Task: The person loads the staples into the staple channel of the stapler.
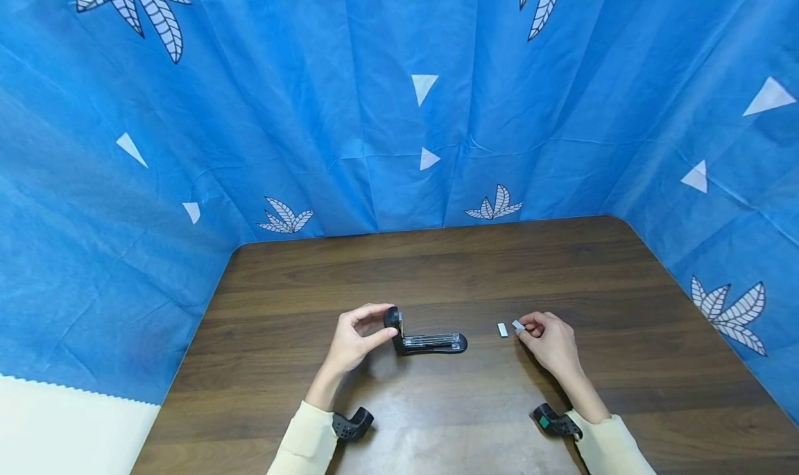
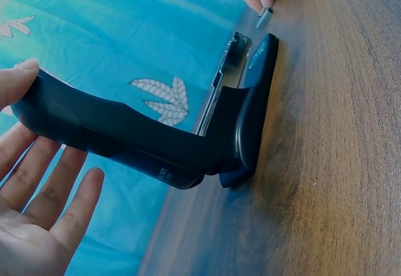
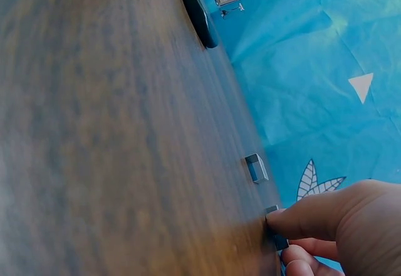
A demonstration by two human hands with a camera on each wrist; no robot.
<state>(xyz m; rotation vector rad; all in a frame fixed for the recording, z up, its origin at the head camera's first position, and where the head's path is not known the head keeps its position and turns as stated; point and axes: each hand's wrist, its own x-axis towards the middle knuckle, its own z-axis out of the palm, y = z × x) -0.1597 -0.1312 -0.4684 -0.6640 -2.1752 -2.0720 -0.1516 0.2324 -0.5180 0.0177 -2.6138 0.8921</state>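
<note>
I see left hand (image 1: pixel 351 342) gripping stapler (image 1: pixel 433 343) at 3 o'clock, right hand (image 1: pixel 552 342) pinching staple strip (image 1: pixel 517 324) at 10, loose strip (image 1: pixel 502 330) at 9.

The stapler (image 1: pixel 435 344) stands on the table (image 1: pixel 437 274) at the fingers of the left hand (image 1: pixel 352 340), its raised upper arm between that hand's thumb and fingertips, its base extending rightward from them. One staple strip (image 1: pixel 517 324) lies between thumb and fingers of the right hand (image 1: pixel 549 340); a second staple strip (image 1: pixel 502 330) rests on the table just left of those fingertips, between them and the stapler's base. Behind both hands' fingers, beyond the table's far edge, hangs the cloth (image 1: pixel 387 114).
</note>
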